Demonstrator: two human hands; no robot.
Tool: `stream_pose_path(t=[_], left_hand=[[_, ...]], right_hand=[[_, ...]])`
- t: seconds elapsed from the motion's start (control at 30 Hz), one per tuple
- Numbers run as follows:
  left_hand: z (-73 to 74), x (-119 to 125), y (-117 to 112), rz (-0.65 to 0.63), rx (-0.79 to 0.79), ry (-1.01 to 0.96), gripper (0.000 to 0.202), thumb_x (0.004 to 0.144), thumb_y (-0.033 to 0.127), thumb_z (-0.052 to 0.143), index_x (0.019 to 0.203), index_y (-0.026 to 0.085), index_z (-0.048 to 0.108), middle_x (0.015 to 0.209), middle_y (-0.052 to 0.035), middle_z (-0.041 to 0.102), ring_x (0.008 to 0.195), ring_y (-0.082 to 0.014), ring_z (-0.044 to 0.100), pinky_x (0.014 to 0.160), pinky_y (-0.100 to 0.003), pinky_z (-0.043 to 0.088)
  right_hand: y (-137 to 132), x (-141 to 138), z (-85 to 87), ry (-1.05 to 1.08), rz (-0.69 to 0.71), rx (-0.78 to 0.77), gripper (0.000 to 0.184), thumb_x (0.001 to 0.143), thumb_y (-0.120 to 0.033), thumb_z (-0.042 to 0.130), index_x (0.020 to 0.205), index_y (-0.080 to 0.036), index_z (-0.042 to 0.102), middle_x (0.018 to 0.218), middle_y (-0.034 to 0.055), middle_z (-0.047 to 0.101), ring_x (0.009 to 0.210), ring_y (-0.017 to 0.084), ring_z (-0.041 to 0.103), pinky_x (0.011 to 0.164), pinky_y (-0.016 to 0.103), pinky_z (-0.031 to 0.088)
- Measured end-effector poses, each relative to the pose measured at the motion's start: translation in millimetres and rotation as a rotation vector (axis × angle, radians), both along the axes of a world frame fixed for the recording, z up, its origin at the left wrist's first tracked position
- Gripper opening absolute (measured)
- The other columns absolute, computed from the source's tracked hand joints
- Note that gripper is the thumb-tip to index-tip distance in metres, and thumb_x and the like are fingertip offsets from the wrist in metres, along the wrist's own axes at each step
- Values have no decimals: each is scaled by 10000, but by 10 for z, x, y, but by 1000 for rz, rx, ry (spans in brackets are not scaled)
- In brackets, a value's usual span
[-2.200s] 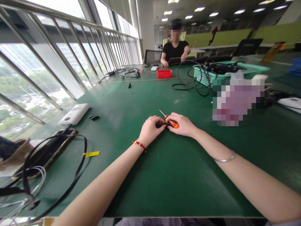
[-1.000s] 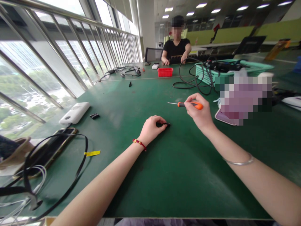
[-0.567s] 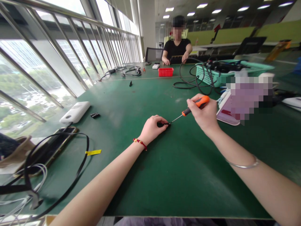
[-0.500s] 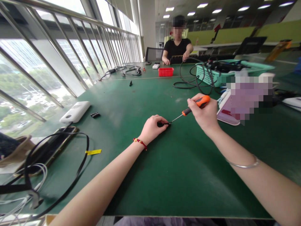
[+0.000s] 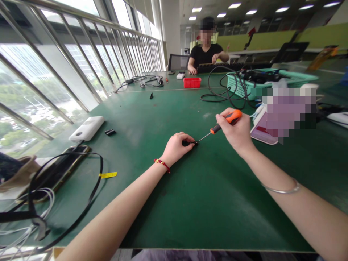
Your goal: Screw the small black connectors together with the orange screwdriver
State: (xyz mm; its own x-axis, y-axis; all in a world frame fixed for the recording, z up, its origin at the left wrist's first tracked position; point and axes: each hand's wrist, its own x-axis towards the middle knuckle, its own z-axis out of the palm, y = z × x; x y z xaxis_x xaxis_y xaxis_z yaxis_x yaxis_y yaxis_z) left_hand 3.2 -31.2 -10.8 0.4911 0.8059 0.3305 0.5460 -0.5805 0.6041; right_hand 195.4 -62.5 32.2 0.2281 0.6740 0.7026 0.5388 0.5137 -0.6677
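Note:
My left hand (image 5: 175,148) rests on the green table (image 5: 206,195), its fingers curled round a small black part (image 5: 190,143) that it pins to the mat. My right hand (image 5: 236,131) is closed on an orange-and-black screwdriver (image 5: 225,121). The thin metal shaft slants down to the left and its tip meets the black part. A red bracelet is on my left wrist and a silver bangle on my right forearm.
A white box (image 5: 87,128) and a small black piece (image 5: 110,132) lie to the left. A black cable loop (image 5: 65,188) with a yellow tag (image 5: 107,175) is near the front left. A red tray (image 5: 191,82), a teal basket (image 5: 261,83) with cables, and a seated person (image 5: 207,54) are at the far end.
My right hand lifted the screwdriver off the part, swung it up and right, then brought its tip back down onto the black part. My left hand has stayed on the part.

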Motion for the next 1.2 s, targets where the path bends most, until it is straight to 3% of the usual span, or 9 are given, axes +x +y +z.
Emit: stream_pose_path(t=[0.33,0.53,0.73,0.93,1.07,1.2], left_hand=[[-6,-1,2,8,0,8,118,759,205,626,842,190,709,849,-27,682,828,-170,622,809,-303,495],[-12,-4,6,1,12,-1,117,754,203,629,838,193,709,846,-23,682,826,-171,620,813,-305,494],[1,-4,-14,4,15,16,126,747,197,631,847,187,707,837,-26,675,815,-174,612,804,-311,491],[-27,-15,10,-2,56,44,122,752,189,622,835,198,711,835,-25,669,826,-178,595,805,-312,485],[-36,-29,34,-18,51,38,129,762,195,619,850,198,713,833,-23,669,826,-177,591,806,-311,478],[-30,-30,45,-19,49,43,126,759,189,623,849,199,711,837,-20,669,830,-173,596,820,-310,475]], right_hand=[[-5,-11,-4,0,-9,14,304,782,-423,610,577,-226,499,533,-19,480,502,120,444,516,271,393],[6,5,3,19,18,-14,243,766,-312,615,567,-216,514,536,-22,482,509,112,454,511,260,376],[103,-40,159,3,103,-116,264,776,-278,577,534,-202,504,491,-35,455,473,95,430,503,251,371],[196,-104,336,-141,185,-157,76,648,-157,586,625,-190,521,577,-37,474,515,88,411,498,240,341],[204,-103,375,-194,257,-224,105,697,-254,596,651,-190,526,573,-38,464,512,88,399,499,246,315],[169,-126,381,-225,88,-228,282,760,-401,580,583,-190,524,549,-13,499,528,110,430,532,267,320]])
